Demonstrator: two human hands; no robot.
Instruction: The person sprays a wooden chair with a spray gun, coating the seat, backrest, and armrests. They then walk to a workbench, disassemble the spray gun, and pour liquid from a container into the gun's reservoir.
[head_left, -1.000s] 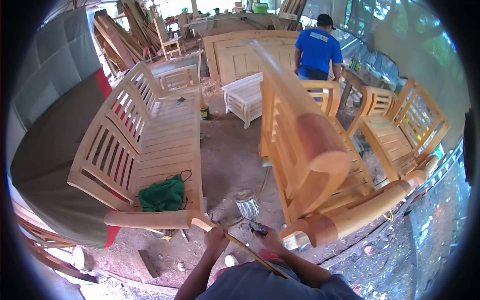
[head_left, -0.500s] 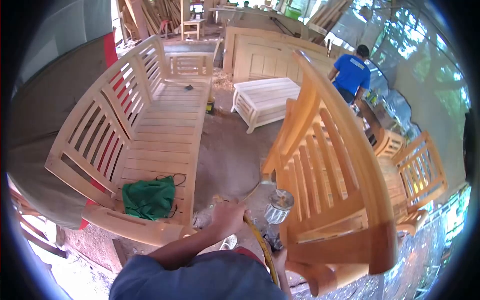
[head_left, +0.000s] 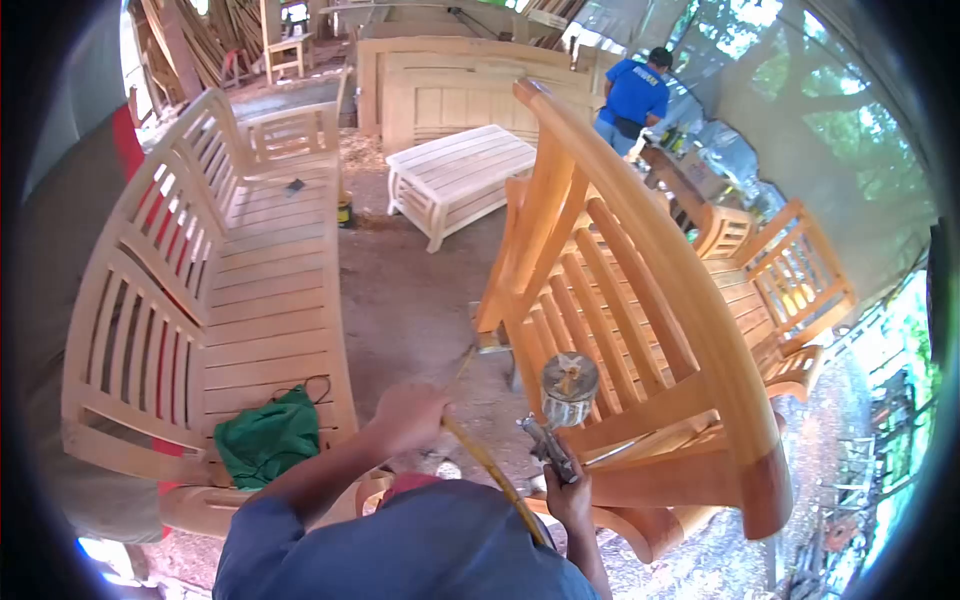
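My right hand (head_left: 570,498) grips the handle of a spray gun (head_left: 545,446), whose round cup (head_left: 568,402) stands on top with a stained lid. Beside it leans a varnished slatted wooden bench (head_left: 640,470), tipped so that its back and slats rise on my right. My left hand (head_left: 410,416) is closed around a yellowish air hose (head_left: 488,468), which runs past my body on one side and down to the floor on the other. On the pale bench (head_left: 275,325) to my left lies a crumpled green cloth (head_left: 268,437) with dark cords.
A pale slatted low table (head_left: 465,170) stands ahead on the floor. Wooden panels (head_left: 460,95) lean behind it. A varnished chair (head_left: 775,290) is at the right. Farther back, a person in a blue shirt (head_left: 637,92) bends by a cluttered workbench (head_left: 685,185).
My right hand has come up into fuller view with the spray gun. My left hand has shifted left along with the hose. The view has turned right, and the person in blue has turned.
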